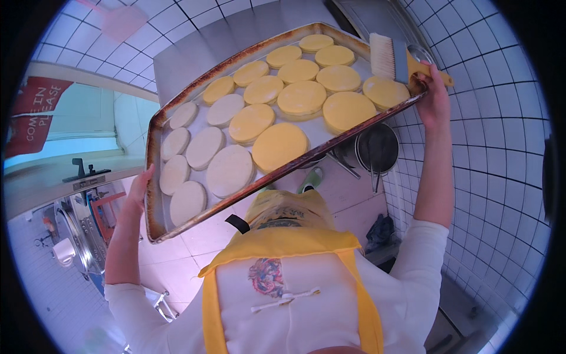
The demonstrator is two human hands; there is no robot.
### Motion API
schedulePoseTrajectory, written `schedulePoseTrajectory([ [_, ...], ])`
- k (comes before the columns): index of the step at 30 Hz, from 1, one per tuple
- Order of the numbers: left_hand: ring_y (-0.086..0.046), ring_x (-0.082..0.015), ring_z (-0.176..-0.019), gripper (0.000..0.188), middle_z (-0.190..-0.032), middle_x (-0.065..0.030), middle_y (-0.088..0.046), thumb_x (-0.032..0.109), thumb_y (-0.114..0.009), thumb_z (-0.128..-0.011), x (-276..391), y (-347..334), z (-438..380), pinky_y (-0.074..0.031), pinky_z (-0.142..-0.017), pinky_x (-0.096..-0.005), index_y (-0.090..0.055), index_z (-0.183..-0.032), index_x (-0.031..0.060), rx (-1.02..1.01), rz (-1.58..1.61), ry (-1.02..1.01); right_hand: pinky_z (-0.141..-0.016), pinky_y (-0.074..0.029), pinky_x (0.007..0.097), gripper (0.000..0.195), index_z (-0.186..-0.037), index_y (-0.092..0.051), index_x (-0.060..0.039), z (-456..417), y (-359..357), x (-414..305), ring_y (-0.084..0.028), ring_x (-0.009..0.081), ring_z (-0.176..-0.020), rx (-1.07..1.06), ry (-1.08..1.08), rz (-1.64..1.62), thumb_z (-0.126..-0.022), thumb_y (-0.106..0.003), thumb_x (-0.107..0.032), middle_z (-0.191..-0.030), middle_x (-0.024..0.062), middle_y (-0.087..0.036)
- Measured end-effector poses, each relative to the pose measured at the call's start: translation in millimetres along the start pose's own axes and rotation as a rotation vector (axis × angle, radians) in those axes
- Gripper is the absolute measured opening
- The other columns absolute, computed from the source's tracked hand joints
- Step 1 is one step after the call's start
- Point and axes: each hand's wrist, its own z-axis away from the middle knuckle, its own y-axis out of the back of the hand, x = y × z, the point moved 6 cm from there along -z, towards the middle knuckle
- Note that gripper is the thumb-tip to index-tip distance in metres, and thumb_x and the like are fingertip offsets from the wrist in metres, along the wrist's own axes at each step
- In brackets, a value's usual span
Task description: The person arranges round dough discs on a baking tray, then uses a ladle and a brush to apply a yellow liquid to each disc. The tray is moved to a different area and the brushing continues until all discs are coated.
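Note:
I hold a large metal baking tray (309,156) with browned rims in front of me. White paper lines it, and flat dough rounds lie on it in rows. Rounds on the right and middle are coated yellow (302,98); several at the left are pale and uncoated (230,171). My left hand (139,188) grips the tray's left end, its fingers partly hidden. My right hand (435,95) is at the right corner, holding the tray together with the yellow handle of a flat pastry brush (400,59). The brush's pale bristles point left over the tray.
Behind the tray is a steel worktop (185,73). A round metal bowl (420,53) shows past the brush. Below right, a dark pot (378,148) stands near the tiled wall (475,115). At left are a doorway with a red cloth (42,113) bearing writing and a metal rack (106,212).

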Motion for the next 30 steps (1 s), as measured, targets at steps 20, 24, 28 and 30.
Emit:
schedulePoseTrajectory([
  [20, -0.059, -0.0255, -0.081, 0.047, -0.095, -0.0146, -0.060, 0.038, -0.052, -0.077, -8, -26, 25, -0.048, -0.078, -0.0360, -0.054, -0.106, 0.0013, -0.189, 0.385, 0.053, -0.090, -0.036, 0.0336, 0.034, -0.111, -0.054, -0.0077, -25, -26, -42, -0.051, 0.0163, -0.094, -0.026, 0.019, 0.328, -0.087, -0.054, -0.031, -0.090, 0.0034, -0.059],
  [24, -0.059, -0.0258, -0.083, 0.046, -0.096, -0.0146, -0.060, 0.036, -0.052, -0.077, -29, -24, 10, -0.048, -0.079, -0.0364, -0.054, -0.107, 0.0014, -0.266, 0.505, 0.035, -0.092, -0.034, 0.0346, 0.035, -0.114, -0.052, -0.0082, -6, -60, -66, -0.049, 0.0171, -0.098, -0.027, 0.090, 0.376, -0.089, -0.051, -0.032, -0.094, 0.0043, -0.057],
  [28, -0.059, -0.0253, -0.084, 0.045, -0.097, -0.0139, -0.060, 0.034, -0.052, -0.076, -46, -28, 6, -0.048, -0.079, -0.0365, -0.054, -0.106, 0.0012, -0.296, 0.556, 0.038, -0.096, -0.033, 0.0325, 0.037, -0.117, -0.050, -0.0096, 22, -87, -93, -0.045, 0.0178, -0.106, -0.029, 0.198, 0.415, -0.088, -0.053, -0.033, -0.107, 0.0052, -0.055],
  [30, -0.059, -0.0241, -0.083, 0.041, -0.095, -0.0130, -0.060, 0.031, -0.054, -0.076, -64, -31, -7, -0.048, -0.079, -0.0369, -0.055, -0.104, 0.0009, -0.324, 0.647, 0.027, -0.097, -0.032, 0.0329, 0.039, -0.118, -0.050, -0.0095, 29, -94, -109, -0.046, 0.0177, -0.106, -0.045, 0.239, 0.390, -0.088, -0.052, -0.034, -0.108, 0.0049, -0.055],
])
